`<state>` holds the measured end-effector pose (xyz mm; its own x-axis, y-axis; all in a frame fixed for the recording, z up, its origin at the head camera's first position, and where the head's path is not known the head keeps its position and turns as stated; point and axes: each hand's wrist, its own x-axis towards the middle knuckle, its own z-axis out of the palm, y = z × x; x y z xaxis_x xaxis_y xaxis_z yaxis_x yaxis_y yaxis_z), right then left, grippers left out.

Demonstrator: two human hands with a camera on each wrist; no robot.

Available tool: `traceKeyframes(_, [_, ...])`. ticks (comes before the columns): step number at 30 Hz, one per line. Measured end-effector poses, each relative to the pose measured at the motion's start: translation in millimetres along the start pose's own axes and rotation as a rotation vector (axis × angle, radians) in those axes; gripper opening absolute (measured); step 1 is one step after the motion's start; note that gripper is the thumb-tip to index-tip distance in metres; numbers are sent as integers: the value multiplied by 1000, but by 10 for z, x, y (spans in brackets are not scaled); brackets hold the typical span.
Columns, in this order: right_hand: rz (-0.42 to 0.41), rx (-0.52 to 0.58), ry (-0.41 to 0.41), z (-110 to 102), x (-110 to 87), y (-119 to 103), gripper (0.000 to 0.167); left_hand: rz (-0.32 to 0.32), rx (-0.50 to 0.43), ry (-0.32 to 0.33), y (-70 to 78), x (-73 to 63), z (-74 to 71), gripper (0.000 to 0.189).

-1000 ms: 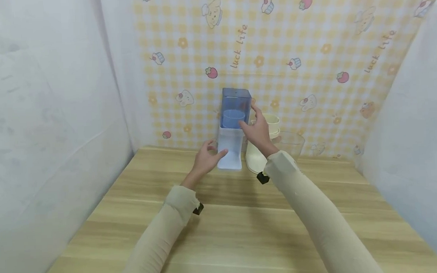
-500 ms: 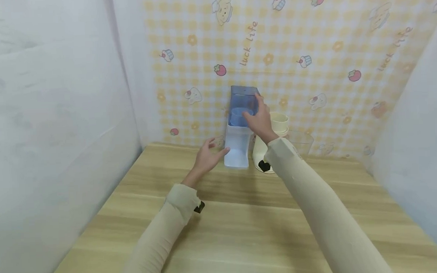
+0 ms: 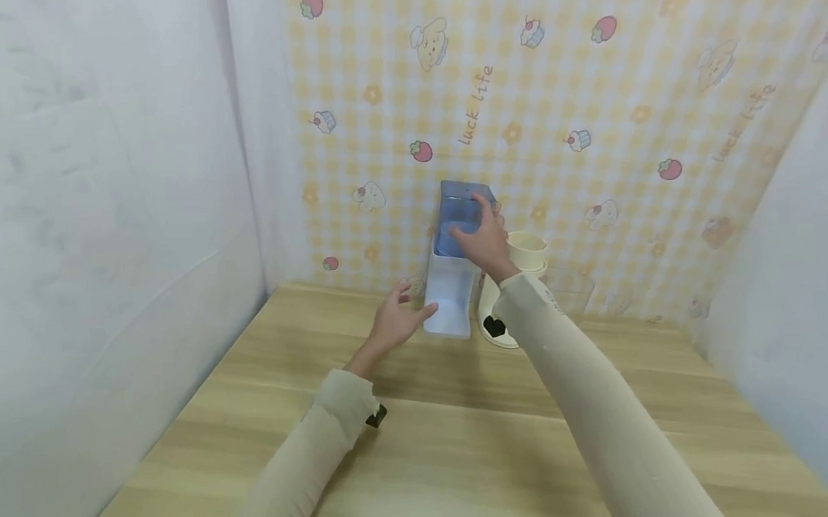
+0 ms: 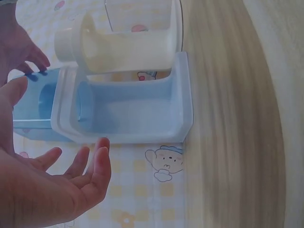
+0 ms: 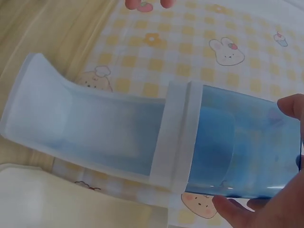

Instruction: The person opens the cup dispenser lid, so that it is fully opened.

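- blue and see-through, an upper box [image 5: 266,147] sits on top of a white body [image 3: 453,295], the two-part piece standing at the far side of a pale wooden tabletop [image 3: 423,474], near the middle of the scene.
- grasping the upper box, the right hand [image 3: 486,244] has its thumb across the front and the other fingers bent round the right side.
- unclenched and loosely bent, the fingers of the left hand [image 3: 394,321] are just left of the white body, thumb stretched toward its near face; whether they touch it cannot be told.
- rounded and deeper blue, a cup-like shape [image 5: 213,137] shows through the wall of the upper box.
- cream-coloured, a second stand [image 4: 133,52] topped by a round cup [image 3: 527,252] is just right of the white body, a strip of patterned cloth showing between the two.
- clear and thin-walled, a container [image 4: 142,14] stands farther right, beside the cream stand.
- yellow-and-white checks cover the cloth [image 3: 552,75] at the far side, printed with strawberries, cupcakes, flowers, animal faces and the words "luck life".
- white sheets [image 3: 107,225] hang left and right.
- beige sleeves [image 3: 564,360] reach in from the near side, a small black piece [image 3: 377,416] below each wrist.
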<state>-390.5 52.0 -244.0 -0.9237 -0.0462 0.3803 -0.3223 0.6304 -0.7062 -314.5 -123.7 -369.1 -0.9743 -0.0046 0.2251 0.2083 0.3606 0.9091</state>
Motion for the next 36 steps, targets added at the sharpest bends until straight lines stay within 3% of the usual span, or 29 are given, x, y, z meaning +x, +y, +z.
traceKeyframes(3, [-4,-45,16,41,-28,31,81,6,15,-26,-17,-36,40,81])
traceKeyframes(11, [-18,-100,149,-10,90,48,78,73,8,-57,133,16,40,80])
traceKeyframes(19, [18,-151,143,166,94,43,93,1,18,-47,12,-43,50,79])
traceKeyframes(23, [5,-175,171,231,120,-6,99,15,32,-30,1,-28,54,81])
traceKeyframes(28, [21,-206,231,266,159,-48,97,16,12,-28,12,2,50,81])
traceKeyframes(36, [1,-201,265,300,126,-2,93,-34,32,-32,-132,20,34,84])
